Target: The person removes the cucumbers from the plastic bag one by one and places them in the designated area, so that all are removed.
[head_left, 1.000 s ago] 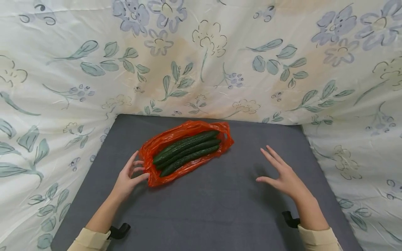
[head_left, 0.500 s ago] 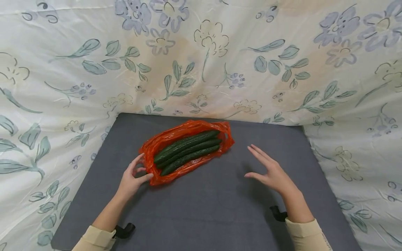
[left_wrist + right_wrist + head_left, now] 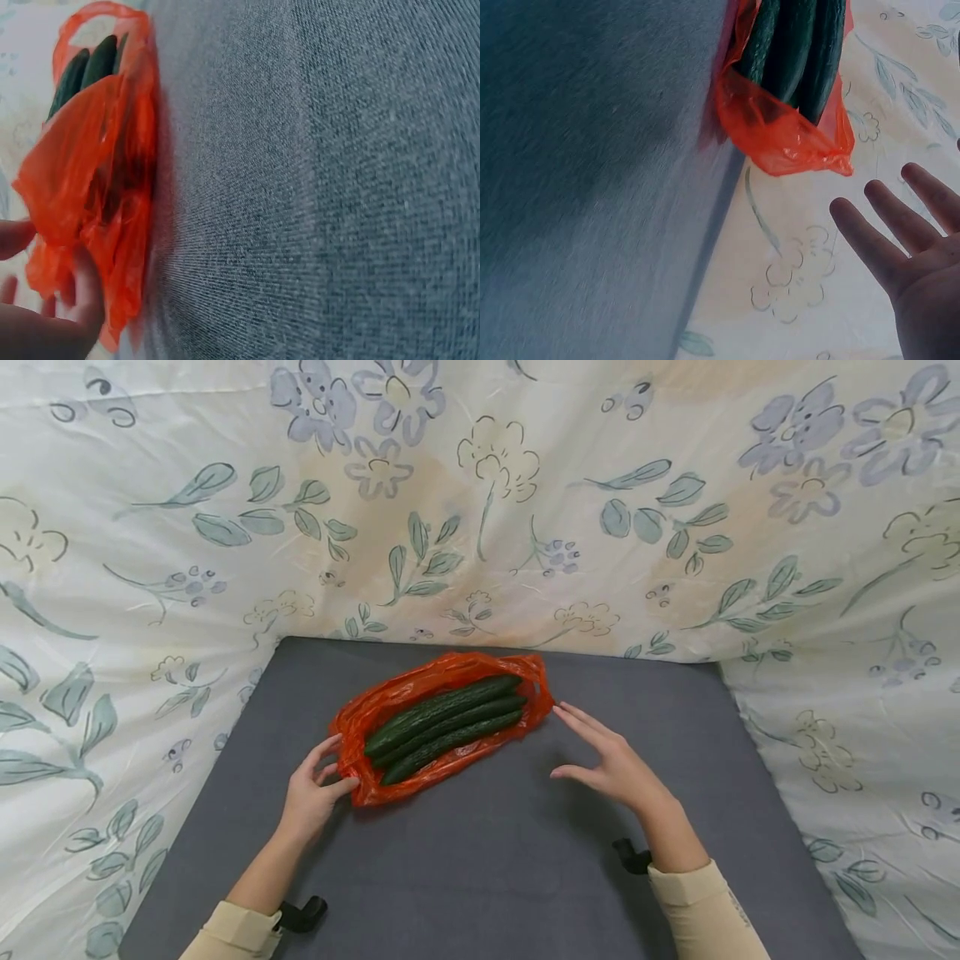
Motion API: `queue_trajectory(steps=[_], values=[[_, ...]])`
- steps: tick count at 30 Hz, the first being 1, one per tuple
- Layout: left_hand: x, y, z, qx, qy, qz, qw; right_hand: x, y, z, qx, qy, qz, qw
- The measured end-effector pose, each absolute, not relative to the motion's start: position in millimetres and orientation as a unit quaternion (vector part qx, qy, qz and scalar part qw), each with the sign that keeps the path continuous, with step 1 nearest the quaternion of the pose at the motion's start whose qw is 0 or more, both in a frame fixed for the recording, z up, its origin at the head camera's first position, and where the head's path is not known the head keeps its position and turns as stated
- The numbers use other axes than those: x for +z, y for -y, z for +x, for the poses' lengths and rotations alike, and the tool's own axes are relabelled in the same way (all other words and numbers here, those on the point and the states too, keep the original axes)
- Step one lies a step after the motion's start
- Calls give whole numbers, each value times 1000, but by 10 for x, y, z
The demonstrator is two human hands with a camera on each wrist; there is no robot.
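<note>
Several dark green cucumbers (image 3: 442, 727) lie side by side in an orange-red plastic bag (image 3: 420, 789), its top spread wide. My left hand (image 3: 309, 793) is at the bag's left end, thumb and fingers apart and touching the plastic. In the left wrist view the thumb (image 3: 86, 292) lies against the crumpled end of the bag. My right hand (image 3: 611, 764) holds nothing; its fingers stretch toward the bag's right end, fingertips close to the corner. The right wrist view shows those spread fingers (image 3: 874, 240) apart from the bag.
The bag lies on a dark grey cloth-covered table (image 3: 480, 877). A flower-patterned curtain (image 3: 480, 510) hangs behind the table and along both sides. A black strap mount (image 3: 303, 914) sits at the left wrist and another mount (image 3: 632, 857) at the right.
My right hand has moved left, up to the bag's right end. My left hand has shifted slightly in toward the bag. The bag and cucumbers have stayed in place.
</note>
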State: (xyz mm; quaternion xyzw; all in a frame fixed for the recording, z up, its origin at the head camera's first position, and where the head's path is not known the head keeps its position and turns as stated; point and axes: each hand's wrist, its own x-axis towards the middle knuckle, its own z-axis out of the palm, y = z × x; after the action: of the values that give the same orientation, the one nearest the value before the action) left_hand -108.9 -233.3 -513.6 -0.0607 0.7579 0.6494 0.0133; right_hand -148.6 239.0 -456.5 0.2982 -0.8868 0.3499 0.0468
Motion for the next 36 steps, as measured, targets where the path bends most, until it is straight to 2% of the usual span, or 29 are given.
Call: queue_trajectory(steps=[4,7,10,25,31,36], values=[[-5147,2328,-1088,667,-743,-49,-31,-4562,-2294,-1563,360,880,308,43],[-5171,2333,-1102,687,-722,-9,-80,-4571,-2222,-1628,365,874,318,46],[-5194,2348,-1113,714,-691,40,-100,-4581,-2147,-1686,372,867,329,44],[-5227,2421,-1137,770,-607,196,-30,-4605,-1777,-1906,389,851,352,27],[-5220,2432,-1141,756,-620,211,-14,-4622,-1646,-1994,400,848,347,22],[-5201,2427,-1156,759,-615,210,-29,-4630,-1498,-2085,414,843,344,16]])
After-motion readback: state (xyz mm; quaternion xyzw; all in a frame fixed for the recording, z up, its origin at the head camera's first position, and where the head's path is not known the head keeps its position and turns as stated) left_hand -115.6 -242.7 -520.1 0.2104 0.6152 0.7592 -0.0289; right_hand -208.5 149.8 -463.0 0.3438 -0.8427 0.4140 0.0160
